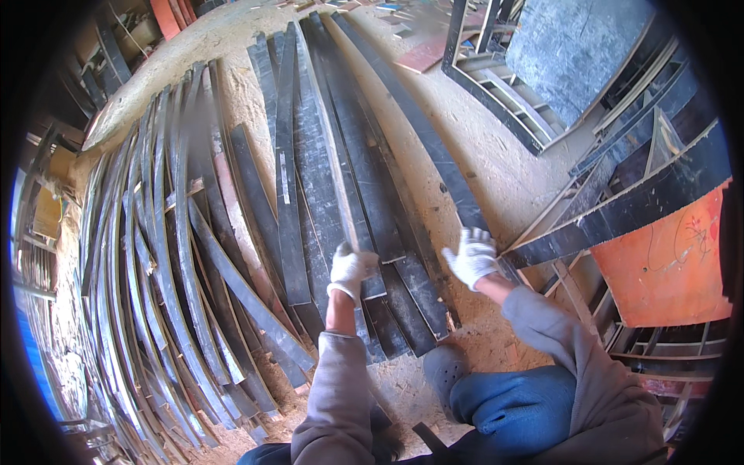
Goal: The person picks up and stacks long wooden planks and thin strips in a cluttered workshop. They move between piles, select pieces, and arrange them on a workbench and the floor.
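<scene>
Where a pale-edged plank [346, 209] lies lengthwise on the dusty floor [496, 182], the left hand [353, 270] curls at its near end; whether those fingers grasp or merely rest, I cannot tell. The right hand [471, 258], fingers spread and released, is at the near end of a curved black board [439, 147]; contact is unclear. The step seems to be handling these boards; moving one would call for closing on its edges. Floor opens beyond the curved board, but curved-edged furniture framing [620, 213] crowds the right, stacked strips [167, 232] the left.
</scene>
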